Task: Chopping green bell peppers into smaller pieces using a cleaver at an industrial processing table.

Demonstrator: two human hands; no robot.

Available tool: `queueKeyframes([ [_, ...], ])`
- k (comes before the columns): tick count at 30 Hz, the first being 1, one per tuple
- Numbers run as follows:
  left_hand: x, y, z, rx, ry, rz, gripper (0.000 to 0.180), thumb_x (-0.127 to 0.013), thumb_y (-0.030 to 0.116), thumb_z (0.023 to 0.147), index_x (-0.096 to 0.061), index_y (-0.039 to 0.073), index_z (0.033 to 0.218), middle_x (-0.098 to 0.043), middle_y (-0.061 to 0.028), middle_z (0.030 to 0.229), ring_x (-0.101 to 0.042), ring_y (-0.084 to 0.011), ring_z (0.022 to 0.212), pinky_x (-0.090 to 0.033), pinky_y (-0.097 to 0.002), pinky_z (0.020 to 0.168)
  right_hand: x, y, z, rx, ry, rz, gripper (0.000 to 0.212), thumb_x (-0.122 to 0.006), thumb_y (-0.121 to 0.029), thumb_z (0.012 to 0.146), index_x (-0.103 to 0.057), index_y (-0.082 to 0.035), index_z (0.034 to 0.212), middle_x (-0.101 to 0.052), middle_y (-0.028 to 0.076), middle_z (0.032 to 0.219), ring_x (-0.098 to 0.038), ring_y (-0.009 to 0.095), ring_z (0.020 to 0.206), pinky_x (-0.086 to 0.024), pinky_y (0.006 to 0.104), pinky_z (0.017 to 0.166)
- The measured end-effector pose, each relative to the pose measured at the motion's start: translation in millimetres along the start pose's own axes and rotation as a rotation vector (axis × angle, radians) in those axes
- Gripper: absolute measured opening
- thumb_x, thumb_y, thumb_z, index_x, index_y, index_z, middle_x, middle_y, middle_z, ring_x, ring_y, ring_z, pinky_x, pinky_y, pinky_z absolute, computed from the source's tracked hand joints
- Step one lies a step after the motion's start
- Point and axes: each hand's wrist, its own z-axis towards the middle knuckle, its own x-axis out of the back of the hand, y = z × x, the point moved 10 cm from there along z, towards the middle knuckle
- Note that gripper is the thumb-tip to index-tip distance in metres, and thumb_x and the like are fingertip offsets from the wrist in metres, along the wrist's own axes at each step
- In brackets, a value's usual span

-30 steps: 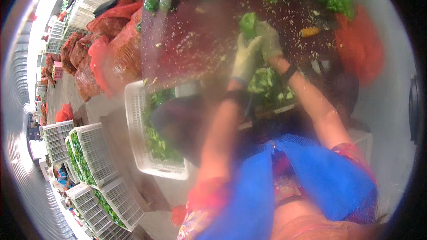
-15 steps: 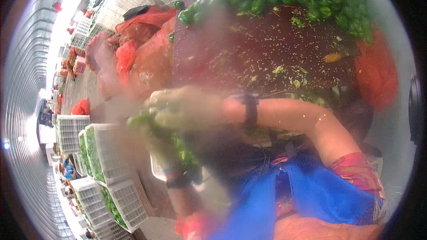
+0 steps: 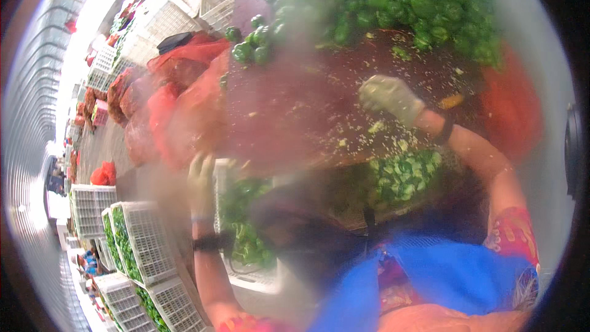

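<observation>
peppers (image 3: 424,6) heaped on far side of desk (image 3: 289,104); likely light, firm, slick: grip round the body. right hand (image 3: 391,98) curled above desk, left hand (image 3: 201,178) by crate (image 3: 252,284); can't tell if either grips.

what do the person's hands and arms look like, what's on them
The left hand and right hand wear pale, off-white gloves. A dark band circles each arm near the wrist. The sleeves are reddish-pink and patterned; the left glove is blurred.
</observation>
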Motion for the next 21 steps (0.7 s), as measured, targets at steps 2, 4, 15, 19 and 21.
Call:
queueKeyframes([
  [2, -33, 45, 52, -0.117, -0.012, 0.125, 0.053, -0.057, 0.037, 0.09, -0.053, 0.002, 0.128, -0.05, -0.0165, 0.132, -0.049, -0.0243, 0.12, -0.038, -0.0334, 0.1, 34, 36, 22, -0.064, 0.053, -0.042, 0.019, -0.056, -0.019, 0.092, -0.064, -0.002, 0.099, -0.064, 0.006, 0.098, -0.063, 0.014, 0.083, -0.053, 0.026, 0.07],
  [4, -76, 62, 106, 0.01, 0.018, -0.016, 0.061, -0.059, 0.04, 0.087, -0.048, 0.001, 0.132, -0.049, -0.018, 0.132, -0.047, -0.0257, 0.121, -0.037, -0.0343, 0.1, 73, 39, 41, 0.137, 0.252, -0.215, 0.017, -0.063, -0.009, 0.079, -0.064, -0.009, 0.095, -0.067, 0.005, 0.098, -0.065, 0.02, 0.086, -0.055, 0.0315, 0.072],
  [15, -139, 16, 409, -0.284, 0.161, 0.083, 0.086, -0.072, 0.047, 0.075, -0.042, -0.006, 0.135, -0.043, -0.0246, 0.138, -0.041, -0.0315, 0.129, -0.033, -0.0363, 0.105, 110, 63, 214, 0.533, 0.357, -1.07, 0.025, -0.055, -0.022, 0.092, -0.063, -0.005, 0.108, -0.063, 0.011, 0.103, -0.063, 0.019, 0.088, -0.054, 0.0309, 0.07],
  [19, -141, -8, 460, -0.184, -0.031, -0.139, 0.079, -0.072, 0.041, 0.078, -0.04, 0.0, 0.139, -0.054, -0.0144, 0.128, -0.051, -0.0205, 0.116, -0.039, -0.0319, 0.098, 63, 100, 329, 0.388, 0.007, -1.189, 0.029, -0.051, -0.029, 0.093, -0.063, -0.007, 0.108, -0.064, 0.012, 0.103, -0.063, 0.024, 0.092, -0.052, 0.0344, 0.074],
  [21, -219, 12, 468, -0.123, -0.251, -0.257, 0.073, -0.07, 0.039, 0.081, -0.043, 0.001, 0.136, -0.055, -0.0112, 0.126, -0.052, -0.019, 0.115, -0.041, -0.0314, 0.096, 60, 138, 351, 0.23, -0.195, -1.291, 0.032, -0.049, -0.032, 0.093, -0.063, -0.008, 0.108, -0.065, 0.013, 0.103, -0.063, 0.026, 0.094, -0.052, 0.0361, 0.076],
])
